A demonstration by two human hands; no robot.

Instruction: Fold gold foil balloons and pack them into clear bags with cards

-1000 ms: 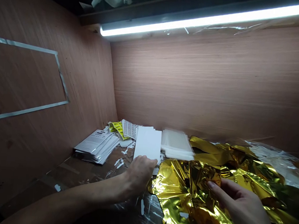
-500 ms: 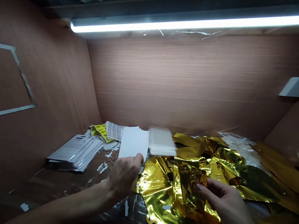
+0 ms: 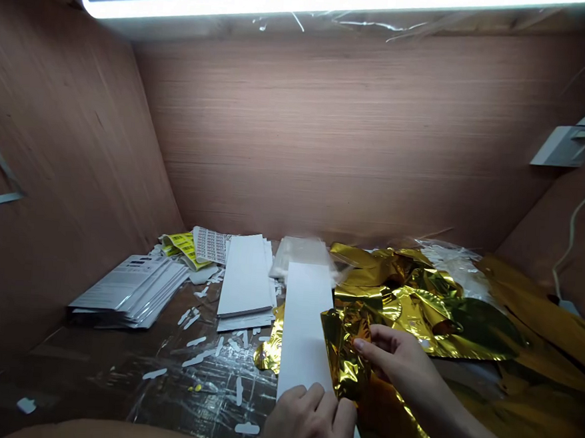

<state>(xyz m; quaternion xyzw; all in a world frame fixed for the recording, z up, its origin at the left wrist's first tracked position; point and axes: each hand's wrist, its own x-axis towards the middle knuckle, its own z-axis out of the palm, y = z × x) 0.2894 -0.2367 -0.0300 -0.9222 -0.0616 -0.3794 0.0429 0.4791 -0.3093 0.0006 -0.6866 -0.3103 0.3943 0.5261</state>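
head view, forward-down over hands [image 3: 308,423]

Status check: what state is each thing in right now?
Left hand: closed on white card
Right hand: pinching gold foil
White card: flat, unfolded
Gold foil: crumpled
Card stack: slightly uneven
Packets: stacked, fanned out
Yellow sticker sheet: curled
Clear bags: stacked, partly covered
Light tube: lit

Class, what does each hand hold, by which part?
The left hand holds a white card by its near end; the right hand pinches gold foil at its upper right.
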